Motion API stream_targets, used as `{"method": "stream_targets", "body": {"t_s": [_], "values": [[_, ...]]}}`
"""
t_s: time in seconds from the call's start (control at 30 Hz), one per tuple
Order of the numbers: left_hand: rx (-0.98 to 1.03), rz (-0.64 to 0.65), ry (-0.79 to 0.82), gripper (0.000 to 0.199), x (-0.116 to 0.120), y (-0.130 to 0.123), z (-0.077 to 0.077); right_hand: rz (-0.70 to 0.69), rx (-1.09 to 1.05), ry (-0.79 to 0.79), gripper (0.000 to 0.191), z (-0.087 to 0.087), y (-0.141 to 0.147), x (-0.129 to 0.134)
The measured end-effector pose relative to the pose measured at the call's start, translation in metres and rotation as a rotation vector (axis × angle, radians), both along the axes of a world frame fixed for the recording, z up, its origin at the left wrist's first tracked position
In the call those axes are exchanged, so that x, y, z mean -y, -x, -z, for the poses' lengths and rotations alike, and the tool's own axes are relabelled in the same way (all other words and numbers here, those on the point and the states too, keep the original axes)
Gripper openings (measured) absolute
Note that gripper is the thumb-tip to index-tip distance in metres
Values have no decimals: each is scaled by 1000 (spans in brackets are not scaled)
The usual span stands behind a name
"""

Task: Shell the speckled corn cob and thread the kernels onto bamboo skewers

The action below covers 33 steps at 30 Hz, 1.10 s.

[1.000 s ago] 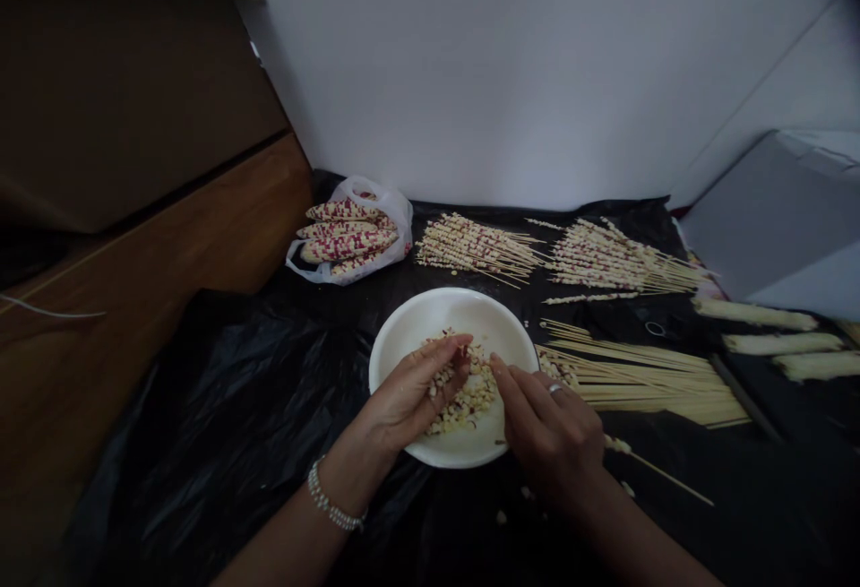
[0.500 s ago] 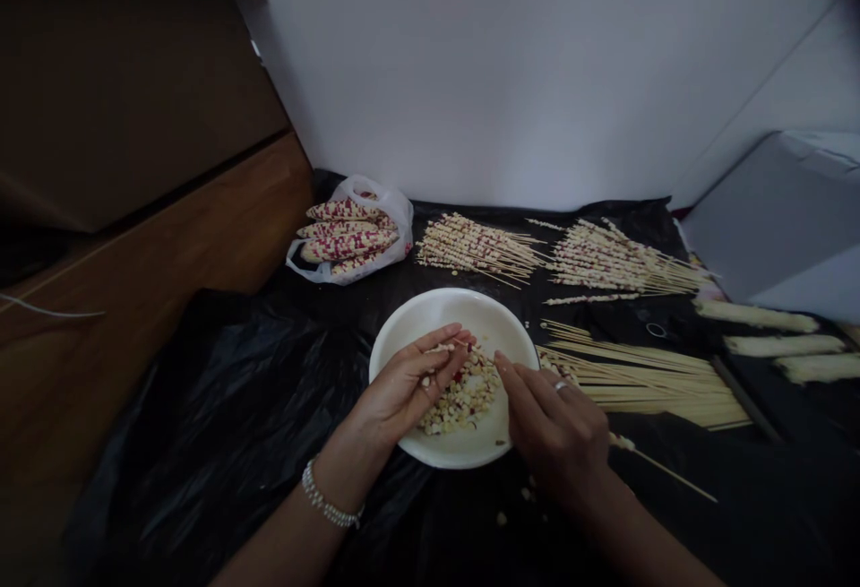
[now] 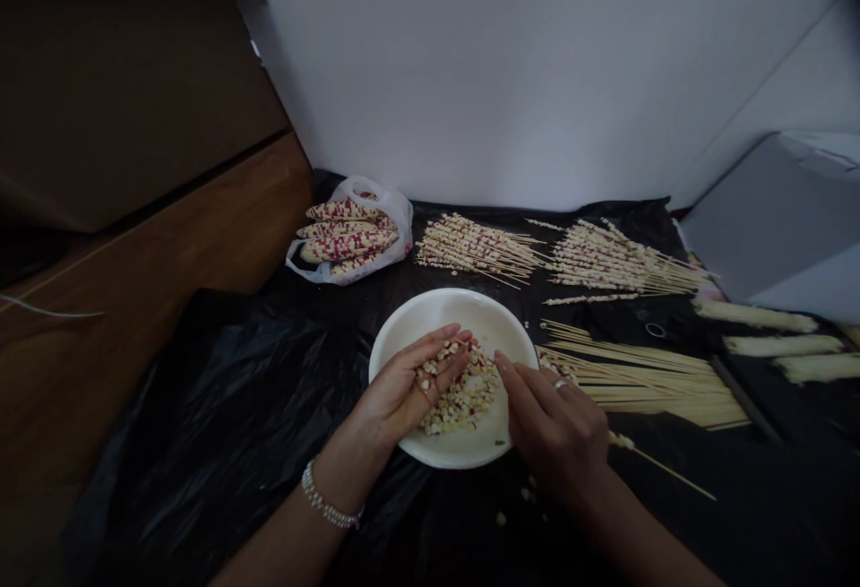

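A white bowl (image 3: 409,314) holds loose cream and dark red corn kernels (image 3: 457,412). Over its left side, my left hand (image 3: 407,385) is cupped palm up, fingers slightly apart, with several kernels lying in it. My right hand (image 3: 554,417) is closed at the bowl's right rim, thumb and forefinger pressed together; what they pinch is too small to make out. A skewer (image 3: 675,472) with kernels threaded on it shows to the right of my right hand, its other end hidden behind the hand.
Corn cobs (image 3: 349,233) lie in a plastic bag at the back. Two piles of kernel-threaded skewers (image 3: 470,246) are beside it. Bare skewers (image 3: 658,381) and stripped cobs (image 3: 766,315) lie at right. Black plastic sheeting (image 3: 228,390) lies beneath; a few kernels are scattered on it.
My left hand has opened slightly and turned its palm up, showing more kernels in it. My right hand has barely moved.
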<state>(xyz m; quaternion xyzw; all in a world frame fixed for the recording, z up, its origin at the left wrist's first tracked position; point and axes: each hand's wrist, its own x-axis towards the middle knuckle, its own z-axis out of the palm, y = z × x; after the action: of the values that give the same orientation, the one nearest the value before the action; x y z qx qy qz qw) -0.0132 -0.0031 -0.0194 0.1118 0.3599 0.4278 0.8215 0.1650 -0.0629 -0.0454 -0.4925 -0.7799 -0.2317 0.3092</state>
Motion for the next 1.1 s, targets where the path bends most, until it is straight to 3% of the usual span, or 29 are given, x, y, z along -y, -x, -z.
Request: {"method": "stream_targets", "body": {"t_s": [0.23,0.6,0.87,1.1], "values": [[-71,-48,-77,22,2,-1,6,-12,9,-6,50,-2,1,0],[-132,-85,-31,13,-1,-2,2,-14,-9,-24,40,-2,1,-1],[1,-56,29,21,-4,1,0,-19,-9,-12,40,-1,0,-3],[-7,-21,-25,43,-1,2,2,-13,-6,-11,37,0,0,-2]]}}
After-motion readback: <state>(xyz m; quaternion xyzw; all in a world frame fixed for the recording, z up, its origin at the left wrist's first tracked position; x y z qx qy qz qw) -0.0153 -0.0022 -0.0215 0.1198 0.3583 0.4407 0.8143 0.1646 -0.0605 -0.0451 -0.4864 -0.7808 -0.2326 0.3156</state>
